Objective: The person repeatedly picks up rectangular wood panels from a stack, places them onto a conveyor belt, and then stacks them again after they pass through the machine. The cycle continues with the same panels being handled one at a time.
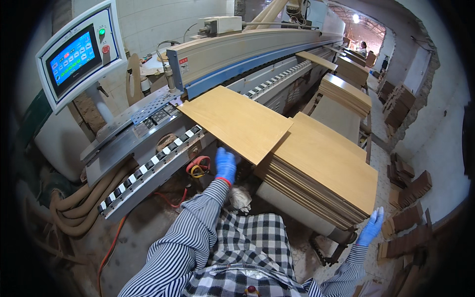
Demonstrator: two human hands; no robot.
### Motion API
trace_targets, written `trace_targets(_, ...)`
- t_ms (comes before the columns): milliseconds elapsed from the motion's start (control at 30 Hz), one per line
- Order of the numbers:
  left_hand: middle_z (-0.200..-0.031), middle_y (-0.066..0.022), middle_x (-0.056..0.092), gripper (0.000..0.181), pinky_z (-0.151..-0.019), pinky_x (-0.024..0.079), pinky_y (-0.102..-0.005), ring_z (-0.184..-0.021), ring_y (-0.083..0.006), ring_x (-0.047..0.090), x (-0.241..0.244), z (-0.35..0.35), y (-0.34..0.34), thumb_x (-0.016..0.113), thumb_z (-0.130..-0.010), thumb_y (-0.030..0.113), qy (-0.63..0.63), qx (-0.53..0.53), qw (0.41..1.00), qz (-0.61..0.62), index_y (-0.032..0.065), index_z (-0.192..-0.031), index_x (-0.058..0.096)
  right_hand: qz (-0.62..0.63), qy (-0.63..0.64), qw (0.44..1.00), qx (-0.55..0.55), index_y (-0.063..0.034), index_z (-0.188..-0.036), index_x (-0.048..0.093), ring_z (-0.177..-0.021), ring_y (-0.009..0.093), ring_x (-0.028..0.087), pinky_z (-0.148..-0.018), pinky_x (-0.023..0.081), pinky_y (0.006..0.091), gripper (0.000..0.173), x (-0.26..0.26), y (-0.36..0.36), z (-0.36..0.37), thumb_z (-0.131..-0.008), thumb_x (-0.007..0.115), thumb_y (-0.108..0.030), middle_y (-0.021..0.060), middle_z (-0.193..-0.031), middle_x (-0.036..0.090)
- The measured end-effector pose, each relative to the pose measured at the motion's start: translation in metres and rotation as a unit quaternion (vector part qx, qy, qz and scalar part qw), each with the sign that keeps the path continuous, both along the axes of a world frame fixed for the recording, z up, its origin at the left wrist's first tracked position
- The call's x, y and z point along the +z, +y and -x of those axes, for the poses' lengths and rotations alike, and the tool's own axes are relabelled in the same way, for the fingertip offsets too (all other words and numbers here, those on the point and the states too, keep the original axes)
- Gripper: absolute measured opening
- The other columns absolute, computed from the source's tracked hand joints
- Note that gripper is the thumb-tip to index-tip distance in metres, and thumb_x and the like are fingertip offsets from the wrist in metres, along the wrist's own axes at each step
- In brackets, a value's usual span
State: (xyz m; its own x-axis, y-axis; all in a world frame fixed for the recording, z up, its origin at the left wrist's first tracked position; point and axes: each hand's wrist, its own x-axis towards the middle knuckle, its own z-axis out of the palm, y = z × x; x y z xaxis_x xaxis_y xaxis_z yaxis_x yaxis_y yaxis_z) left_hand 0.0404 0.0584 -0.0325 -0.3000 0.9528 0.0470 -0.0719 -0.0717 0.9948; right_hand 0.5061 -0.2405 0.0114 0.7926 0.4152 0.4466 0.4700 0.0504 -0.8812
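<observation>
My left hand [225,163], in a blue glove, is just below the near edge of a yellow wood-faced panel [237,120]. Its fingertips are partly hidden, so I cannot tell whether they grip anything. The panel's far left corner lies at the end of an edge-banding machine [256,52], and its right corner overlaps a stack of similar panels [326,159]. Beside the stack's near right corner is my right hand [371,226], also gloved in blue. Its fingers are extended, with nothing visibly held; whether it touches the stack is unclear.
A rail of black and white rollers [148,169] runs along the left. Above it stands a lit control panel [76,57]. Thick hoses [74,219] and an orange cable [111,245] lie low. Dark boards [408,189] lean at the right wall. A person [363,48] is far back.
</observation>
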Motion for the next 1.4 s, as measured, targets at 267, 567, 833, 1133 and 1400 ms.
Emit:
trace_targets(267,-0.138,-0.0243,0.036,0.07,-0.107,0.03,-0.036,-0.129,-0.0356,0.035,0.022,-0.051,0.015,0.064,-0.076,0.027,0.304,-0.259,0.917,-0.002,0.0017,-0.135,0.036,0.063,0.091,0.99,0.092,0.0049,-0.133,0.039,-0.12,0.02,0.043,-0.102,0.033,0.0301,0.05,-0.013,0.027,-0.032,-0.092,0.052,-0.021,0.0133,-0.133,0.044)
trace_targets(567,-0.115,-0.0136,0.056,0.059,-0.084,0.048,-0.0312,-0.1,-0.0189,0.057,0.05,-0.029,-0.071,0.065,-0.084,0.034,0.086,-0.23,0.969,0.026,0.0046,-0.129,0.04,0.156,0.043,0.987,0.004,0.0045,-0.092,0.064,-0.072,0.015,0.06,-0.068,0.05,0.0263,0.034,-0.001,-0.014,-0.049,-0.091,0.055,-0.029,0.0048,-0.082,0.065)
trace_targets(833,-0.096,-0.0073,0.058,0.031,-0.067,0.049,-0.0266,-0.082,-0.0129,0.057,0.034,0.021,-0.155,0.064,-0.084,0.018,-0.229,-0.056,0.97,0.057,0.0038,-0.108,0.05,0.026,0.303,0.932,0.196,0.0005,-0.093,0.061,-0.065,0.015,0.06,-0.058,0.049,0.0278,0.038,0.013,-0.08,0.028,-0.09,0.055,-0.037,0.0071,-0.077,0.063)
trace_targets(1133,-0.109,-0.0094,0.057,0.044,-0.074,0.052,-0.0278,-0.091,-0.0154,0.059,0.09,0.112,-0.2,0.059,-0.087,0.01,-0.246,0.027,0.969,-0.01,0.003,-0.126,0.041,-0.022,0.324,0.881,0.346,0.0036,-0.116,0.053,-0.088,0.02,0.061,-0.078,0.051,0.0319,0.045,0.011,-0.032,0.161,-0.091,0.05,-0.034,0.0133,-0.105,0.062)
trace_targets(1400,-0.102,-0.007,0.06,0.038,-0.072,0.052,-0.0292,-0.09,-0.0144,0.06,0.094,0.154,-0.227,0.058,-0.087,0.011,-0.235,0.034,0.972,-0.002,0.0042,-0.121,0.044,0.042,0.251,0.847,0.467,0.0011,-0.103,0.054,-0.086,0.015,0.057,-0.075,0.048,0.0284,0.038,0.037,0.022,0.326,-0.095,0.044,-0.035,0.0086,-0.092,0.061)
